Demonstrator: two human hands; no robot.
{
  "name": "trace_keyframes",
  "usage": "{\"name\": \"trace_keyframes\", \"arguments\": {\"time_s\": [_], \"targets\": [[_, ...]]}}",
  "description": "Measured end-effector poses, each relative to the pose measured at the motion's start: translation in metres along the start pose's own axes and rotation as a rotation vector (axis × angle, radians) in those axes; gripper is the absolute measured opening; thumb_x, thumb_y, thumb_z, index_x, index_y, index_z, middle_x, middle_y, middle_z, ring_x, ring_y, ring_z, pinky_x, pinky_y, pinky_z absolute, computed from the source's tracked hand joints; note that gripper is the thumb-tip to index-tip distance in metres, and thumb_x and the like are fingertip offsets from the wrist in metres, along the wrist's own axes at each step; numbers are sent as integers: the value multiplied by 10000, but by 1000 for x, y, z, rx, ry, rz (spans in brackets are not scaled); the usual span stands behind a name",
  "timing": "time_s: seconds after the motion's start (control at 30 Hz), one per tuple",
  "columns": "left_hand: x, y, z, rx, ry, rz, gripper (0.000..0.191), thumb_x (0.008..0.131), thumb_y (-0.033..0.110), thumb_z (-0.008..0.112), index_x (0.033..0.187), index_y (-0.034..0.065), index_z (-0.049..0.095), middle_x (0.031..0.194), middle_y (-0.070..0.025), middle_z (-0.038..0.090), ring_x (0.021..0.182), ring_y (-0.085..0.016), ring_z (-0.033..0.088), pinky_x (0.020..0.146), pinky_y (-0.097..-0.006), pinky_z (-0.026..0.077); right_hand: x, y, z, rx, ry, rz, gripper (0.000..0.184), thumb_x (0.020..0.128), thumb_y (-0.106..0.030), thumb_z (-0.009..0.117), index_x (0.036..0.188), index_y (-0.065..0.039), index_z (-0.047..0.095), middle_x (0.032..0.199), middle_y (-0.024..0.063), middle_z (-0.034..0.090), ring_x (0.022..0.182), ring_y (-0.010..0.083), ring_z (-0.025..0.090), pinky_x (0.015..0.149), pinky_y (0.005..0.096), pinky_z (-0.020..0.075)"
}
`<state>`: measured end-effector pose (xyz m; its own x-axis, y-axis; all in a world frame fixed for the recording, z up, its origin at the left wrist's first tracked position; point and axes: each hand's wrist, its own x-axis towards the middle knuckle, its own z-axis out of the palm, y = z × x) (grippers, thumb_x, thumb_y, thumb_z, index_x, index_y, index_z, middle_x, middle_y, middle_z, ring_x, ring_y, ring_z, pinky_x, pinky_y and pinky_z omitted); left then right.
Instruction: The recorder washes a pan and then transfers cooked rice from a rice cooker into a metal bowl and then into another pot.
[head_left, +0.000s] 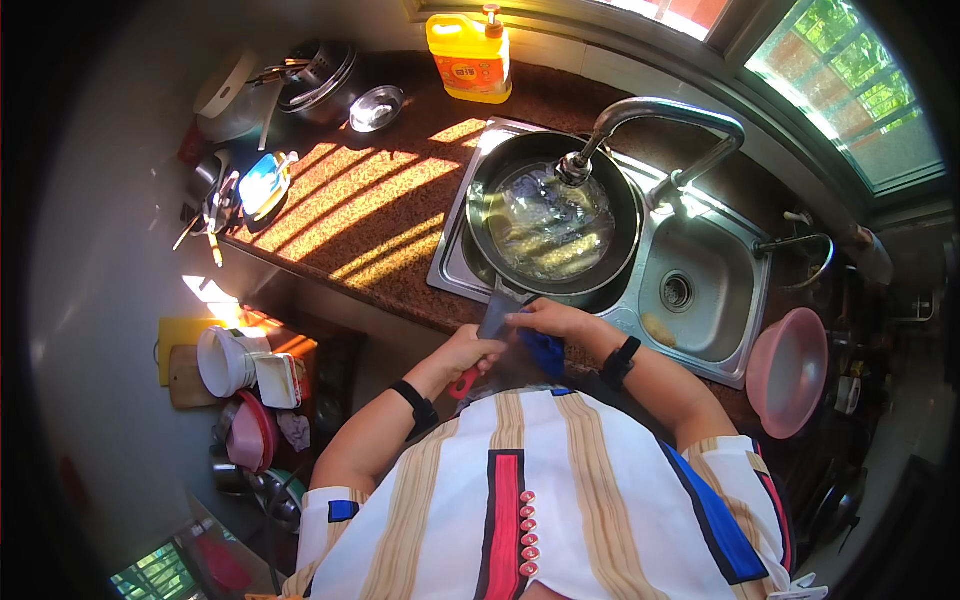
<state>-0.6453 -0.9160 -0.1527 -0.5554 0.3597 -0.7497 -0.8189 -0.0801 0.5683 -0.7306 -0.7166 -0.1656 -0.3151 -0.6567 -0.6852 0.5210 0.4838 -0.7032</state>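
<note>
My left hand (471, 351) is closed around a long grey-and-red handled piece (496, 315). Its flat grey end meets the pan's rim, and its red end sticks out below my fist; whether it is the pan's handle or a separate tool I cannot tell. The fingers of my right hand (551, 319) are at the grey part, with a dark blue cloth (545, 354) bunched under them. Beyond both hands, a deep dark pan (480, 225) with water in it rests over the left sink basin. The metal faucet's spout (576, 166) ends over the water.
The right sink basin (701, 285) has a drain, with a pink basin (787, 371) beside it. A yellow pump jug (471, 64) stands behind on the granite counter (360, 202). Far left are a metal bowl (376, 109), stacked pots and utensils; a white bucket (225, 360) is lower left.
</note>
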Motion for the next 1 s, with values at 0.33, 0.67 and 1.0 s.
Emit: {"name": "trace_keyframes", "arguments": {"time_s": [0.33,0.67,1.0], "targets": [[-28,1,-17,986,699,439,273,807,225,664,950,21,551,819,-237,633,820,-414,607,688,-486,474,2,-48,44,623,-121,-107,257,867,-264,662,934,-21,613,859,48,642,750,120,618,672,240,512],[-37,-5,-18,1101,1070,540,186,848,204,615,895,56,512,692,-186,619,678,-382,616,589,-477,466,22,-64,60,633,-180,-163,199,845,-199,681,952,-48,607,864,52,636,780,129,613,694,250,498],[-34,-23,-11,1101,1222,483,272,755,142,667,972,86,513,745,-153,631,692,-357,621,599,-464,478,27,-78,50,344,-215,-72,342,788,-270,740,1035,-75,604,898,45,634,787,144,596,705,272,477]]}}
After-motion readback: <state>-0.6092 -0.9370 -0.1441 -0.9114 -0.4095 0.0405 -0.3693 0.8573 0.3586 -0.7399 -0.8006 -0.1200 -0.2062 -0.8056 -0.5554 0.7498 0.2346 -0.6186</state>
